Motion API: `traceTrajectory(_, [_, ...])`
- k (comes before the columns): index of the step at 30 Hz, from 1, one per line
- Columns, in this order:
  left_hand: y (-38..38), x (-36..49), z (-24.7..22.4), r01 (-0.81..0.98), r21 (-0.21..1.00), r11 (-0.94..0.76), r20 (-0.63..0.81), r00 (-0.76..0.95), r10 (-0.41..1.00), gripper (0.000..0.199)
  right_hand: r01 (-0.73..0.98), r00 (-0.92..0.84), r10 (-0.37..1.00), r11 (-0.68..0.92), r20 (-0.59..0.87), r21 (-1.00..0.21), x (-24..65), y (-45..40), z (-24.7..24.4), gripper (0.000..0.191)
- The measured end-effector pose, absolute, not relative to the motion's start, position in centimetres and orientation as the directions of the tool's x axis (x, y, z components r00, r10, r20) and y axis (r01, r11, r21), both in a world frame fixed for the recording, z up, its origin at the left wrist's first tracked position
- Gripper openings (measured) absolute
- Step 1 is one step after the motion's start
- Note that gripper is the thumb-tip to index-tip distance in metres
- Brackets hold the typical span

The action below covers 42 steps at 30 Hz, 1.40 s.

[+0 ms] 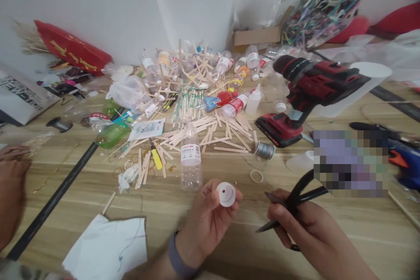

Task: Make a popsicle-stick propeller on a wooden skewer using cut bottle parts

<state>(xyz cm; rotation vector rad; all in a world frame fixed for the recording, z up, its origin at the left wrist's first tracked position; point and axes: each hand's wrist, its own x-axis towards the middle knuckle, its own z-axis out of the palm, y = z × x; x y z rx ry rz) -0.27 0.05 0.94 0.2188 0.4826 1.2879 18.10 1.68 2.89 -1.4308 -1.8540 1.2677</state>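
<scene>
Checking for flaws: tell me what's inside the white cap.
A small dark reddish spot shows inside the white cap; its outer face, against the left hand, is hidden.

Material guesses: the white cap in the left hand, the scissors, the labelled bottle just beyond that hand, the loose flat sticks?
White cap: probably moulded plastic, smooth, opaque.
Scissors: blades likely dull dark metal; black handles, plastic or coated metal, can't tell.
Bottle: thin clear plastic, likely; see-through, ribbed.
Sticks: bare wood, apparently; pale tan, matte.

One red drill [331,79], two spools [265,150]
</scene>
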Motion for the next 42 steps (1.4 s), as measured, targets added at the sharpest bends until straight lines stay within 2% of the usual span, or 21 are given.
traceTrajectory(4, [-0.1,-0.5,1.3,-0.873,0.365,0.324,-0.103,0.308,0.946,0.027,0.498,-0.341,0.938,0.116,-0.071,-0.86,17.9,1.4,2.8,0.054])
traceTrajectory(9, [0.0,-0.8,1.4,-0.858,0.377,0.349,-0.158,0.311,0.937,0.025,0.504,-0.427,0.898,0.333,0.105,-0.797,17.9,1.6,3.2,0.04])
traceTrajectory(14, [0.1,-0.8,1.2,-0.842,0.405,0.357,-0.183,0.308,0.934,0.024,0.549,-0.49,0.806,0.582,0.333,-0.6,17.6,2.0,3.9,0.033])
traceTrajectory(21, [0.2,-0.5,0.8,-0.8,0.488,0.35,-0.256,0.252,0.933,0.034,0.645,-0.587,0.698,0.71,0.411,-0.284,17.6,2.2,4.4,0.025])
traceTrajectory(25, [0.1,-0.4,0.5,-0.747,0.549,0.376,-0.297,0.247,0.923,0.043,0.686,-0.628,0.661,0.719,0.411,-0.108,17.2,2.4,4.8,0.029])
traceTrajectory(30, [0.1,-0.3,0.8,-0.681,0.623,0.386,-0.352,0.197,0.915,0.047,0.725,-0.624,0.644,0.688,0.442,0.021,16.7,2.4,4.8,0.029])
traceTrajectory(38, [0.0,-0.1,1.1,-0.594,0.695,0.405,-0.387,0.165,0.907,0.051,0.699,-0.693,0.615,0.701,0.377,0.141,16.8,2.0,5.6,0.023])
traceTrajectory(42, [-0.1,0.0,1.0,-0.529,0.798,0.287,-0.314,0.042,0.949,0.044,0.724,-0.658,0.632,0.68,0.41,0.114,16.9,2.1,4.6,0.026])
